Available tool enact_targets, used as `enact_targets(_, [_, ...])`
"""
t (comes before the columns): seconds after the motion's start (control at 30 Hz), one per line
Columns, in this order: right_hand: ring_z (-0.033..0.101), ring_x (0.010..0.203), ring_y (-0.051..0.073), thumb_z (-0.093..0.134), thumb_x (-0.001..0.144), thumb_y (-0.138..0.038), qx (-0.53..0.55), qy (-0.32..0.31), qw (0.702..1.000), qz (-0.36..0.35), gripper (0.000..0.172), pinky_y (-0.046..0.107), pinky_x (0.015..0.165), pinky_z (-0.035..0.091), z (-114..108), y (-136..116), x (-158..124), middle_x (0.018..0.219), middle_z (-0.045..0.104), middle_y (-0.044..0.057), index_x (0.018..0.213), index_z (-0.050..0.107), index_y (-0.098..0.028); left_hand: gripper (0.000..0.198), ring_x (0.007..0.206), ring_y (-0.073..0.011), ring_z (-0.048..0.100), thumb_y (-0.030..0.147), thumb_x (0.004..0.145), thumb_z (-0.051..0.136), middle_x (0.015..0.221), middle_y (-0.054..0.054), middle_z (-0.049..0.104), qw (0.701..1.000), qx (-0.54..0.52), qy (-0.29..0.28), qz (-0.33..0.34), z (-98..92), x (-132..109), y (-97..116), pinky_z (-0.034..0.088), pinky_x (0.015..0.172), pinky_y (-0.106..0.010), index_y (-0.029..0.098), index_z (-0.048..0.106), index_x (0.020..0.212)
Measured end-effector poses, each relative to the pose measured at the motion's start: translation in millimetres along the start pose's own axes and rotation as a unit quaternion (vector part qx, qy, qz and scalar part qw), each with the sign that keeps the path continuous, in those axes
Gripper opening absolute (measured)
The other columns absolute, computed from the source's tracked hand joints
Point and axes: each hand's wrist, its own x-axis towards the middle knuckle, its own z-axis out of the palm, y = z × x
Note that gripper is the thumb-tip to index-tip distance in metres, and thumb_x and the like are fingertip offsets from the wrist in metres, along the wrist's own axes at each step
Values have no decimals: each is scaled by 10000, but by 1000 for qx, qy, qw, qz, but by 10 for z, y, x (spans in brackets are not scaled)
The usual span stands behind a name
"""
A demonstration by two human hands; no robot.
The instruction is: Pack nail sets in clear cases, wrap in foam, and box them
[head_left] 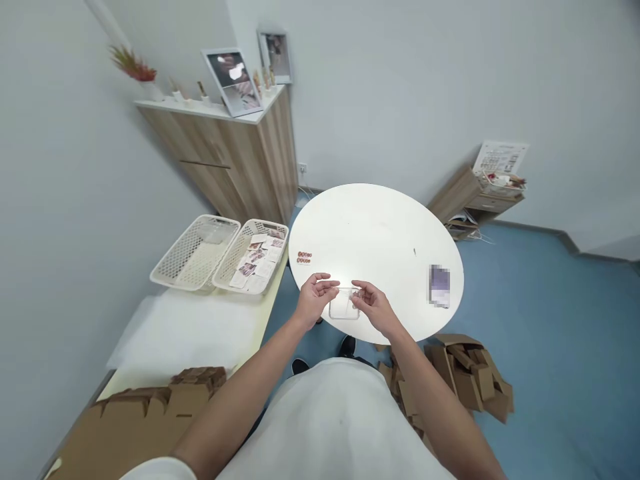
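Both my hands meet over the near edge of a round white table [375, 227]. Between them is a small clear plastic case [344, 308]. My left hand [316, 299] pinches its left top corner with closed fingers. My right hand [373, 307] grips its right side, fingers curled over the edge. Two short strips of small reddish pieces [304, 257] lie on the table just beyond my left hand, untouched.
A blurred purple-and-white card [440, 285] lies at the table's right edge. On a low bench to the left stand an empty white basket [196, 252] and a basket with several packets [253, 257]. Flat cardboard boxes [470, 377] lie on the blue floor, more cardboard [140, 420] at near left.
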Motion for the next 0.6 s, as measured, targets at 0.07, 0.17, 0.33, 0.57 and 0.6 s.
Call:
enact_targets(0.07, [564,711,134,633,677,-388,28,-7,1000,4,383,315,673,473,-224,15,-47,834,589,24,1006,569,-203,399,793,-137,610,355,643,676,1031,-89,612,1000,-27,4,-12,184,68,-32,480,742,-303,187,502,960])
enact_targets(0.17, [589,730,153,635,672,-399,77,18,997,2,344,325,664,481,-491,68,-56,868,590,35,948,560,-207,388,837,-156,609,408,663,646,1022,-86,604,999,-25,-16,-42,391,123,-127,479,743,-297,182,544,960])
enact_targets(0.33, [618,741,165,635,662,-416,109,32,993,40,332,325,666,485,-828,230,20,903,589,35,897,527,-208,340,762,-160,611,334,593,722,813,-57,648,995,84,-23,-53,660,205,-344,478,719,-299,166,609,866])
enact_targets(0.57, [564,887,165,656,639,-368,-18,45,998,43,503,330,728,480,-1216,320,87,1125,529,72,1092,476,-242,301,646,-143,591,336,606,711,700,-43,642,987,141,-11,-71,910,462,-516,490,642,-295,167,656,849])
enact_targets(0.6, [562,896,165,656,638,-371,-31,37,998,46,552,333,727,481,-1251,317,102,1168,503,75,1138,450,-257,302,648,-145,590,336,606,711,698,-43,643,987,145,-18,-69,920,488,-524,492,644,-298,170,658,852])
